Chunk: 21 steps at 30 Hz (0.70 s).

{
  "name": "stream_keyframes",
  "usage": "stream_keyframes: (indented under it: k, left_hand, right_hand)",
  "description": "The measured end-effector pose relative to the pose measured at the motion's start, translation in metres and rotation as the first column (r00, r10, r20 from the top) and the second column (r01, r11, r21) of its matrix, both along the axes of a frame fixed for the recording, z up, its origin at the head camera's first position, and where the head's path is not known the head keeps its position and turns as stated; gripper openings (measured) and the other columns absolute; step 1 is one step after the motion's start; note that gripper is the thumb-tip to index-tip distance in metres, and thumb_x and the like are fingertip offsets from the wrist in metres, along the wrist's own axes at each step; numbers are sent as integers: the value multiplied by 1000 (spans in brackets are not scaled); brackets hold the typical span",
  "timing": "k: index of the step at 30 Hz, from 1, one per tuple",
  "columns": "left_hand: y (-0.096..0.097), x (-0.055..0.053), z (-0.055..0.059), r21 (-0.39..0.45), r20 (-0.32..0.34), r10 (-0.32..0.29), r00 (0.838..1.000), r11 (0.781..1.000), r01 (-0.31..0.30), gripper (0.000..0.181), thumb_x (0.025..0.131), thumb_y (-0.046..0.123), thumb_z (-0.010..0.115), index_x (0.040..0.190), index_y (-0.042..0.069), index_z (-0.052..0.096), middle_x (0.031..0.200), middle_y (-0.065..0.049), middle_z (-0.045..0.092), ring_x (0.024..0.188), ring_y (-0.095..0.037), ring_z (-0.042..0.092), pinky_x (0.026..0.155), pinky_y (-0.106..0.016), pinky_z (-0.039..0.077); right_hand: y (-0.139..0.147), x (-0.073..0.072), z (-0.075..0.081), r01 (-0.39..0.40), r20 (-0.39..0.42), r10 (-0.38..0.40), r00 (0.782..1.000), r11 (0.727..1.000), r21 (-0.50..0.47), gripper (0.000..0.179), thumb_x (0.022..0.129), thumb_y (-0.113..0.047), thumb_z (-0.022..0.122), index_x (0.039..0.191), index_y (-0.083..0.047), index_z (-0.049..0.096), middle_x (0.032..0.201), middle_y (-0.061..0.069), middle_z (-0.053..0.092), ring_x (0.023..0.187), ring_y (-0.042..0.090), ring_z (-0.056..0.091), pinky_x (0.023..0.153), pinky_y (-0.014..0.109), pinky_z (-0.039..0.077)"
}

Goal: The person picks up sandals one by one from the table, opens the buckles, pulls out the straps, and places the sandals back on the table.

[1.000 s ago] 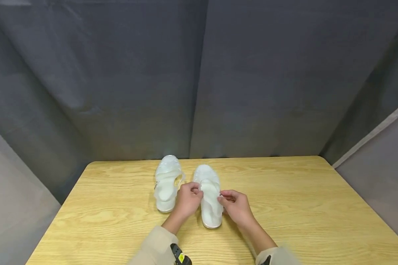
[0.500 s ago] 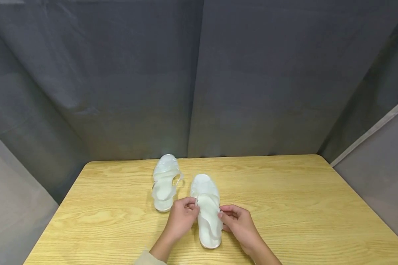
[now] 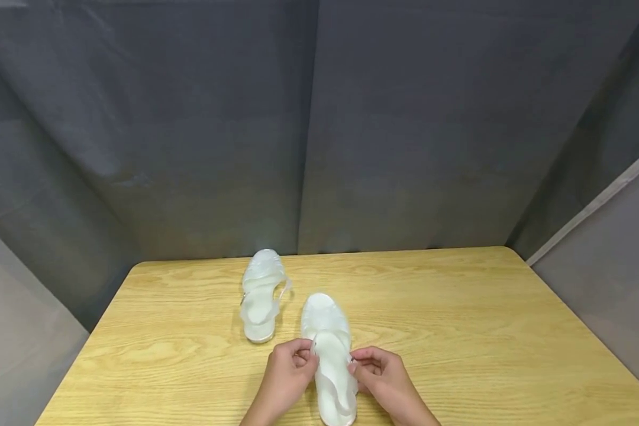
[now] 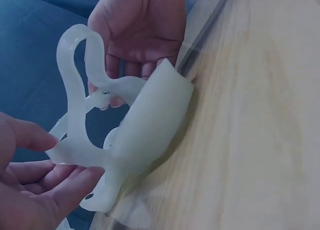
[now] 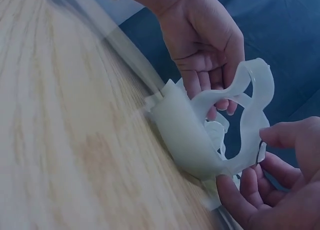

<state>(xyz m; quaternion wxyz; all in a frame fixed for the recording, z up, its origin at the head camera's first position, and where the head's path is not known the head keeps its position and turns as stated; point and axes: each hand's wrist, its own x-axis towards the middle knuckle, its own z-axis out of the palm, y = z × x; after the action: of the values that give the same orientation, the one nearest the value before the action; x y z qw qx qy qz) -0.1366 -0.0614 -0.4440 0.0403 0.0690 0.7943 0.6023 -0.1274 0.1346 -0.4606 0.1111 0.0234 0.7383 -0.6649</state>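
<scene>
A grey curtain (image 3: 213,130) is filling the upper part of the head view, and a wooden desk (image 3: 474,325) is spreading across the lower part. The near sandal (image 3: 332,376), whitish and translucent, is lying at bottom centre on the desk, its toe pointing up the frame and its heel reaching the bottom edge. The far sandal (image 3: 260,302) is resting up and to the left, apart from it, its toe lying by the desk's back edge. Left of bottom centre, the left hand (image 3: 283,378) is slanting up toward the near sandal, its fingers bending inward and clamping its left side. The right hand (image 3: 387,381) is mirroring that pose right of bottom centre, its fingers pinching the right side. In the right wrist view, a strap (image 5: 264,84) is looping upward at upper right, and a thin dark pin (image 5: 259,151) is showing beside the right hand's fingers.
</scene>
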Motion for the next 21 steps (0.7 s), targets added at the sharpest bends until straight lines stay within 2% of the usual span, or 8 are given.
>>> stream_keyframes:
  k: [5, 10, 13, 16, 19, 21]
  left_hand:
    - [-1, 5, 0, -16, 16, -3, 1000, 1000, 4, 22, 83, 4, 62, 102, -8, 63, 79, -3, 57, 63, -7, 53, 52, -18, 46]
    - [2, 6, -2, -29, -16, -8, 1000, 1000, 7, 27, 82, 4, 65, 105, -10, 62, 82, -5, 58, 71, -10, 57, 57, -19, 50]
    - [4, 6, -2, -44, -54, 14, 998, 999, -16, 32, 81, 5, 67, 109, -9, 61, 84, -5, 59, 73, -11, 59, 59, -19, 51]
    - [5, 8, 5, -110, -96, 52, 994, 992, -63, 38, 80, 9, 69, 115, -4, 60, 89, -3, 59, 75, -10, 57, 60, -20, 49]
    - [7, 10, 16, -181, -179, 67, 982, 978, -100, 37, 80, 9, 70, 115, 1, 61, 90, 0, 58, 72, -7, 50, 58, -19, 44]
    - [9, 12, 22, -207, -249, 45, 968, 973, -99, 33, 80, 7, 70, 111, 3, 63, 87, 1, 58, 67, -5, 47, 57, -19, 41]
  right_hand:
    - [0, 0, -1, -46, -38, 48, 998, 998, 50, 33, 87, -14, 67, 111, 7, 59, 89, 7, 63, 71, 12, 57, 59, 24, 51]
    - [3, 1, -1, -71, -60, 73, 996, 997, 40, 33, 87, -14, 67, 110, 8, 59, 91, 7, 63, 71, 10, 58, 60, 24, 51]
    - [5, 0, 0, -92, -54, 93, 994, 996, 21, 34, 87, -15, 66, 111, 8, 58, 93, 8, 63, 75, 11, 59, 62, 25, 52]
    - [10, -2, 1, -129, -31, 129, 991, 992, -12, 35, 88, -16, 66, 111, 9, 57, 96, 8, 64, 82, 15, 61, 67, 28, 54]
    - [17, -5, 2, -168, -9, 168, 986, 985, -41, 36, 88, -18, 66, 109, 9, 56, 97, 8, 63, 87, 18, 62, 72, 33, 56]
    - [21, -7, 2, -192, 3, 193, 981, 980, -44, 35, 89, -20, 65, 107, 8, 56, 96, 8, 62, 87, 20, 61, 74, 35, 56]
